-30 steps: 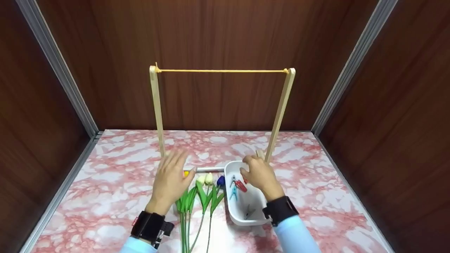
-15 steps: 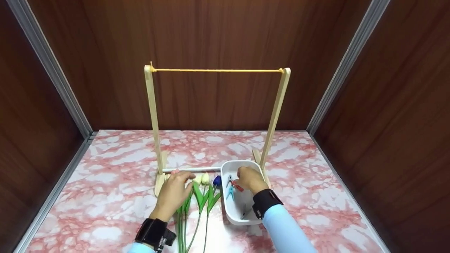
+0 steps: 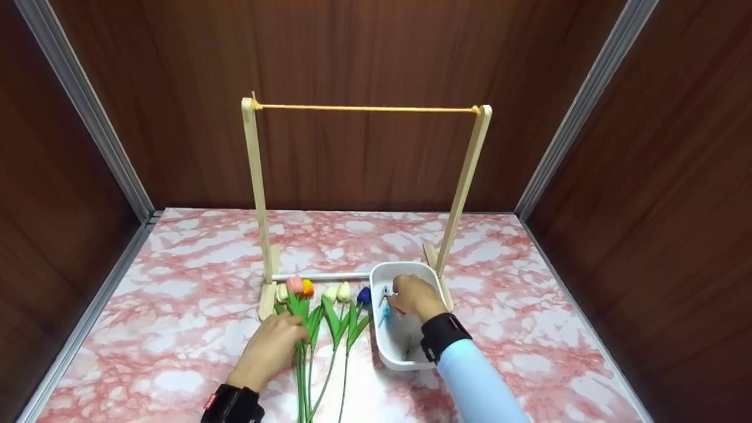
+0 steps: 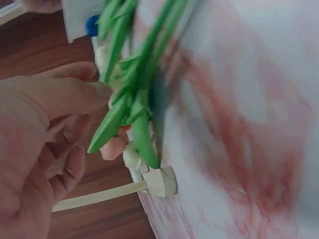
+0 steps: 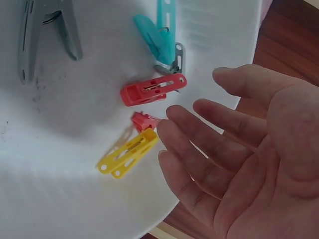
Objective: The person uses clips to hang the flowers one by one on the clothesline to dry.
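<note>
My left hand (image 3: 271, 346) is over the leaves of the left bunch of artificial tulips (image 3: 301, 320). In the left wrist view its thumb (image 4: 84, 97) touches or nearly touches a green leaf (image 4: 112, 122), and the fingers are loosely bent. Pink, orange and pale tulip heads lie just beyond. My right hand (image 3: 416, 296) reaches into a white plastic basin (image 3: 380, 346). Seen from the right wrist, its fingers are spread and hold nothing, close to a red clothespin (image 5: 149, 90) and a yellow clothespin (image 5: 127, 153). Blue and grey clothespins lie nearby.
Behind the flowers stands a wooden frame (image 3: 258, 194) with an orange cord (image 3: 364, 108) tied across its top. White tulips (image 3: 344, 292) and a blue tulip (image 3: 363, 295) lie left of the basin. Brown wood-grain walls (image 3: 376, 164) enclose the marbled table (image 3: 194, 329).
My left hand has come down and back from above the flower heads to the leaves, uncovering the pink and orange heads. My right hand has lowered into the basin toward the clothespins.
</note>
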`<state>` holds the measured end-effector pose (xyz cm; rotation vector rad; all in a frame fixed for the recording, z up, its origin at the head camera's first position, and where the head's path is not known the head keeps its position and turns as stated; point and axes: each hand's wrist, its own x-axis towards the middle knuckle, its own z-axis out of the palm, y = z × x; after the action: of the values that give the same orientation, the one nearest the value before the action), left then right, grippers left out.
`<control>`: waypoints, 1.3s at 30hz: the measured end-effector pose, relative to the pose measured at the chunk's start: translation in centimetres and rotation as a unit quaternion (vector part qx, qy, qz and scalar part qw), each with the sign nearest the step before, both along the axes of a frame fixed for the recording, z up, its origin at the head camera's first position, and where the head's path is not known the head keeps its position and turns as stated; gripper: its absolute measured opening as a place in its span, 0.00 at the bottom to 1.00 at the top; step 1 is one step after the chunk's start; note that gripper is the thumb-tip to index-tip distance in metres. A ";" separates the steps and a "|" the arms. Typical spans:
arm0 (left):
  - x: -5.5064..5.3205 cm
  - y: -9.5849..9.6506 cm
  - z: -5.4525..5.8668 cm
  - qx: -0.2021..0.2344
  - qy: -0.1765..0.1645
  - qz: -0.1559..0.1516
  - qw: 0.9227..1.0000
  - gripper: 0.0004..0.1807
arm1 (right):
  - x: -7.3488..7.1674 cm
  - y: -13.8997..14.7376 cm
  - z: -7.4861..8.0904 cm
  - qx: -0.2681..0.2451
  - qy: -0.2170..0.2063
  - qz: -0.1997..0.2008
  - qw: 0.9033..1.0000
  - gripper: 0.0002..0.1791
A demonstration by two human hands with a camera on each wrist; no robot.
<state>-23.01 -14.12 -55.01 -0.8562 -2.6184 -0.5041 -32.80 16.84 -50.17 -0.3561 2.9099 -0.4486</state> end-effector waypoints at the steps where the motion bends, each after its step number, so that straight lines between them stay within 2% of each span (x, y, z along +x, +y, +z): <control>1: 0.1 0.0 0.0 -0.010 -0.004 -0.010 1.000 0.18 | 0.0 0.1 -0.1 0.000 -0.001 -0.001 1.000 0.15; 5: 0.4 0.3 -0.2 -0.030 -0.026 -0.027 0.999 0.15 | -0.3 0.3 -0.6 0.014 -0.005 -0.008 1.000 0.15; 9: 0.6 0.6 -0.3 -0.038 -0.029 -0.037 0.998 0.13 | -0.7 0.3 -1.3 0.034 -0.018 -0.009 0.999 0.12; 15: 0.5 1.1 0.1 -0.023 -0.039 -0.078 0.996 0.14 | -1.0 0.5 -2.0 0.062 -0.023 -0.006 0.998 0.14; 19: 0.3 1.2 0.6 -0.010 -0.051 -0.091 0.995 0.14 | -0.8 0.8 -2.0 0.057 -0.020 0.001 0.998 0.15; 23: 0.2 1.5 1.3 0.008 -0.068 -0.094 0.993 0.13 | -0.4 1.1 -1.2 0.028 -0.011 0.009 1.000 0.15; 26: 0.2 1.7 2.1 0.030 -0.093 -0.079 0.992 0.10 | -0.3 1.1 0.1 0.004 0.008 0.017 1.000 0.16; 28: 0.3 2.0 2.8 0.055 -0.117 -0.061 0.990 0.08 | -0.3 1.1 1.2 -0.016 0.022 0.022 0.999 0.15; 31: 0.3 2.6 3.9 0.117 -0.148 -0.037 0.981 0.07 | -0.1 0.9 3.1 -0.078 0.048 0.030 0.995 0.11; 33: 0.3 3.2 4.9 0.173 -0.156 -0.021 0.972 0.09 | 0.2 0.6 4.3 -0.151 0.069 0.027 0.986 0.06; 35: 0.3 3.8 6.1 0.236 -0.158 -0.005 0.959 0.11 | 0.6 0.1 5.4 -0.238 0.088 0.021 0.967 0.02; 37: 0.3 4.5 7.5 0.301 -0.158 0.019 0.940 0.13 | 1.3 -0.5 6.4 -0.341 0.090 0.015 0.936 0.09; 39: 0.3 5.2 9.0 0.370 -0.166 0.038 0.913 0.15 | 2.1 -1.3 7.4 -0.436 0.079 0.018 0.896 0.14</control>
<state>-22.72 -8.92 -46.06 -0.4310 -2.3832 -1.5968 -30.68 15.58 -42.78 -0.5662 2.6431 -1.7830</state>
